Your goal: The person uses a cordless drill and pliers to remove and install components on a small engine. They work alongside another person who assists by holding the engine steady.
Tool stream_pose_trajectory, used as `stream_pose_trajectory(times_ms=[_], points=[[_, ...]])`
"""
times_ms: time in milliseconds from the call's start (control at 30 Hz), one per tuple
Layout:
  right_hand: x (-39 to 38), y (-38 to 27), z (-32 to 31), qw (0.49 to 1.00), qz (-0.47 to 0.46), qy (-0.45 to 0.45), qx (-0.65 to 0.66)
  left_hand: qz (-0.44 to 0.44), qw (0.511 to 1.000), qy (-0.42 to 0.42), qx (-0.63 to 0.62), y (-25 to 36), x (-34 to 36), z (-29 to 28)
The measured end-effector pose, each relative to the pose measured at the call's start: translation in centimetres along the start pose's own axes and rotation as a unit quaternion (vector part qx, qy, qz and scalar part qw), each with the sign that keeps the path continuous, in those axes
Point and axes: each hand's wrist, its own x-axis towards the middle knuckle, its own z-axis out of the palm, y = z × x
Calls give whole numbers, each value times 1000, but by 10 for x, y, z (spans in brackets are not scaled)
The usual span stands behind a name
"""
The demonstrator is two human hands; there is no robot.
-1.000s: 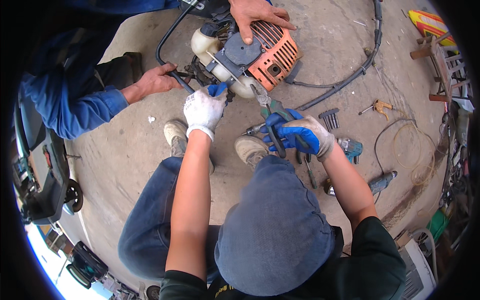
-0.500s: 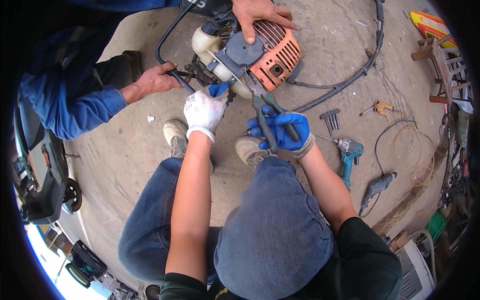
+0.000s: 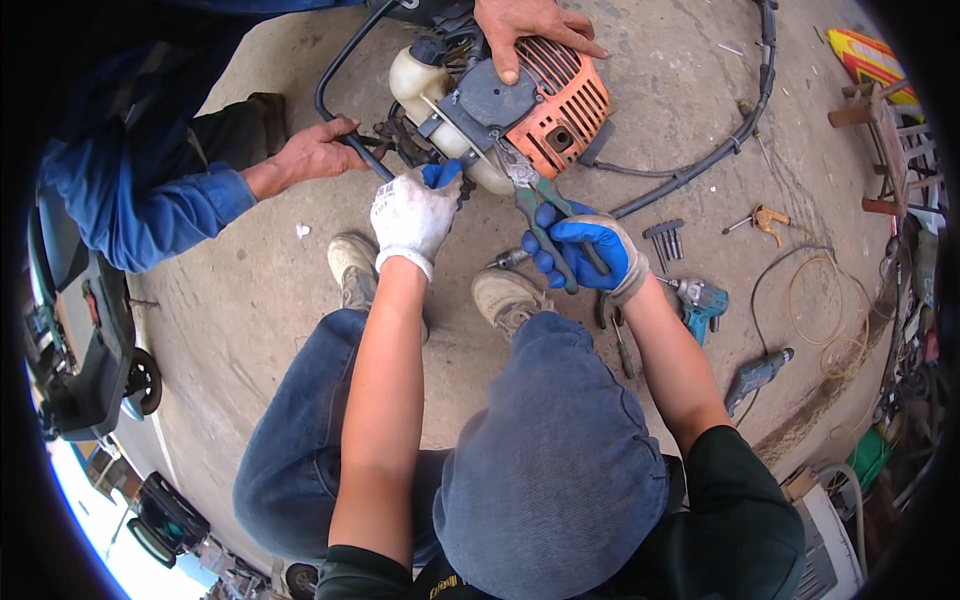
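My left hand (image 3: 415, 215), in a white and blue glove, is closed at the lower left of a small engine (image 3: 555, 140) with an orange cover, on something dark that I cannot make out. My right hand (image 3: 590, 255), gloved likewise, grips green-and-black pliers (image 3: 545, 225), whose jaws touch the engine's lower edge beside the white tank (image 3: 488, 178). A co-worker's hand (image 3: 515, 30) rests atop the engine, fingers spread over cover and housing. The co-worker's other hand (image 3: 315, 158) holds a bent black tube (image 3: 325, 85) at the left.
On the concrete floor (image 3: 280, 280) at right lie a socket set (image 3: 665, 240), an air blow gun (image 3: 768, 220), a teal impact driver (image 3: 705, 300), a drill (image 3: 760, 375), more hand tools and hoses. A wooden stool (image 3: 870, 150) stands far right, a black scooter (image 3: 85, 360) at left.
My right hand has moved up with the pliers, their jaws now further onto the engine's edge. The engine and co-worker's hands have shifted slightly right in view.
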Motion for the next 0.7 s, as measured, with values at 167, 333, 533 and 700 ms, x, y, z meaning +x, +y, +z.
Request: stream_pose_trajectory(times_ms=[167, 333, 533, 700], points=[[8, 4, 38, 659, -24, 285, -696, -6, 999, -31, 0, 11, -4, -10], [12, 33, 57, 441, -57, 351, -824, 10, 1000, -20, 9, 10, -7, -11], [-28, 21, 23, 849, -182, 144, -475, 13, 999, -27, 18, 20, -11, -19], [-55, 12, 34, 930, -89, 241, -261, 63, 987, -117, 90, 33, -12, -34]])
